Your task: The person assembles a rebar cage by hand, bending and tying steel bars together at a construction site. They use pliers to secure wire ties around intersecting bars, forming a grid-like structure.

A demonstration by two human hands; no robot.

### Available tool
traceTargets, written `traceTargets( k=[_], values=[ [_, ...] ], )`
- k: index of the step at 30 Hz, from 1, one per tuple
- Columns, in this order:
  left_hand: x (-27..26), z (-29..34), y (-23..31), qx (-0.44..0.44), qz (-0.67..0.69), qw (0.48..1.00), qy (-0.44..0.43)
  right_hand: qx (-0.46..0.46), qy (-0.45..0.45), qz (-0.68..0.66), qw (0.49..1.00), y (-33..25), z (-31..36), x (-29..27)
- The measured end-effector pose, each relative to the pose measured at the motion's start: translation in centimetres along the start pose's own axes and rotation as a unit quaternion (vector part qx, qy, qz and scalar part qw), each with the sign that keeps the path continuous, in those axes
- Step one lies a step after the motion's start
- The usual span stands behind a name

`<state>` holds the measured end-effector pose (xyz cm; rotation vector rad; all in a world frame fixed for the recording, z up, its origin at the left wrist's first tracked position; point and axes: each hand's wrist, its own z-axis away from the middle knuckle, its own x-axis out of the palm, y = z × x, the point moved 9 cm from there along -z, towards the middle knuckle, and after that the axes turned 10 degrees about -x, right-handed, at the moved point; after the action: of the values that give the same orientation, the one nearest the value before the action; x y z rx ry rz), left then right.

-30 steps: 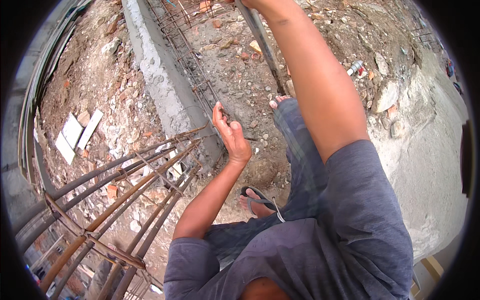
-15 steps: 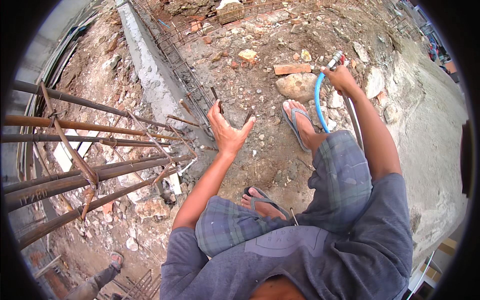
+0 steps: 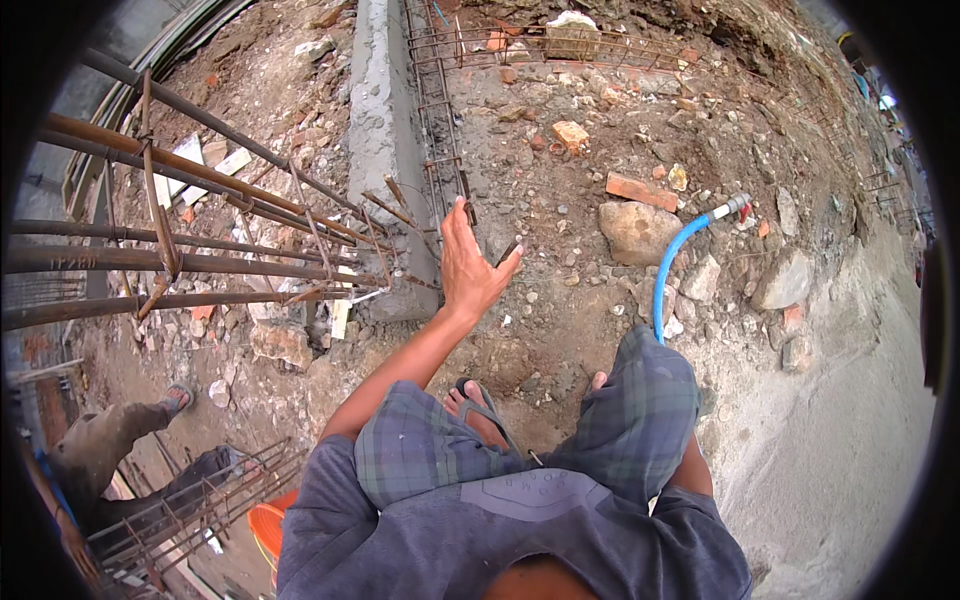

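Left hand (image 3: 470, 283): thumb and fingers spread; whether it grips cannot be determined. Dark narrow piece (image 3: 508, 253): beside thumb, long axis pointing obliquely forward-right. Right hand: hidden, grip indeterminable.

A reddish brick (image 3: 641, 191) is lying just beyond a big rounded stone (image 3: 637, 234). To the right, a pale stone (image 3: 783, 279) is resting near the rough grey ground (image 3: 840, 430). At the upper left, white boards (image 3: 228, 170) are lying among rubble. Lower down, a co-worker's leg (image 3: 115, 435) is showing, in brownish trousers, and an orange object (image 3: 266, 528) is partly hiding.
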<state>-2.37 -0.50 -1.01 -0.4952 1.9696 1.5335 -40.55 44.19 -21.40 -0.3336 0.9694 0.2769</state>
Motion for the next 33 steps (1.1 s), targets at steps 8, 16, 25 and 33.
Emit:
traceTargets(
  k=[8,16,25,33],
  values=[
    [-1.3,6.4,-2.9,0.079,0.085,0.993,0.006,-0.464,-0.162,0.024,0.871,-32.4,1.8,-11.7],
    [-4.8,13.5,-8.3,0.011,0.112,0.99,0.09,-0.47,-0.359,-0.322,0.739,-54.5,7.8,-2.8],
    [-8.6,10.7,-6.0,0.047,0.176,0.978,0.097,-0.475,-0.481,-0.493,0.548,-59.3,16.9,2.1],
    [-5.6,12.9,-9.6,-0.04,0.21,0.977,0.005,-0.582,-0.29,-0.484,0.586,-62.3,19.5,2.5]
  ],
)
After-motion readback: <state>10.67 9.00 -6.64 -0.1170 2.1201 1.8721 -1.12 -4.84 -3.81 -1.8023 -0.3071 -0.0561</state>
